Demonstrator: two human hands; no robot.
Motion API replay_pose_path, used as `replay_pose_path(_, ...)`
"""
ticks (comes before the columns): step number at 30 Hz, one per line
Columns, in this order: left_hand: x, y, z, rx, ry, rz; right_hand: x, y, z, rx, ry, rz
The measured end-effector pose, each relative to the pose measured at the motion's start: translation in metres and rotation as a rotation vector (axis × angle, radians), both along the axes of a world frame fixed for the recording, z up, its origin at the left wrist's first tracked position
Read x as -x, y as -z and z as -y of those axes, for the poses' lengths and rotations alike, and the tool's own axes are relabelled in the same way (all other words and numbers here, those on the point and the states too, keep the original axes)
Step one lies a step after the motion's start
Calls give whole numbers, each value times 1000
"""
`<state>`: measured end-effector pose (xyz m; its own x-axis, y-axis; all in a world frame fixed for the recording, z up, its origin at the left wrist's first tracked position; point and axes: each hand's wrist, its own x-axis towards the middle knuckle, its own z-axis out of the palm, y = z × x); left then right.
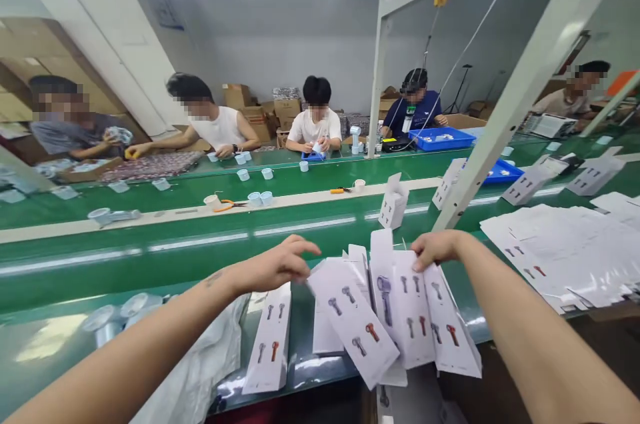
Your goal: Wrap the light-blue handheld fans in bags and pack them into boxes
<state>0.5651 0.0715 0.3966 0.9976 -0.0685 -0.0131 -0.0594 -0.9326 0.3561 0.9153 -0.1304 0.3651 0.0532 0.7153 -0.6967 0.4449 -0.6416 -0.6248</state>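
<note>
White cartons (395, 304) fan across the green counter (150, 264); right hand (434, 248) presses one at twelve o'clock, left hand (277, 266) spread, best squaring edges first.

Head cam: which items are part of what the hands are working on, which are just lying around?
In hand:
- left hand, at the tilted white carton
- right hand, on the upright cartons
- lone carton to the left

Lying about:
- flat carton stack
- small blue cups
- orange pliers
- blue trays
- plastic bag
</note>
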Motion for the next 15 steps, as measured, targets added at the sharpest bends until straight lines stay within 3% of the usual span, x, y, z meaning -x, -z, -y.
replay_pose_path(4,-49,55,-26,-181,1,-52,13,44,-45,-21,27,161)
replay_pose_path(7,-68,82,-35,-247,-63,-78,26,54,-51,-149,135,264)
replay_pose_path(9,-67,85,-34,-266,-111,-101,36,47,-44,-287,259,304)
replay_pose_path(11,-56,77,-23,-288,-192,-25,45,30,-25,-439,396,335)
replay_pose_path(13,-38,64,4,-235,-255,190,49,9,13,-632,555,348)
replay_pose_path(15,-20,59,48,9,-129,422,48,-9,76,-921,773,313)
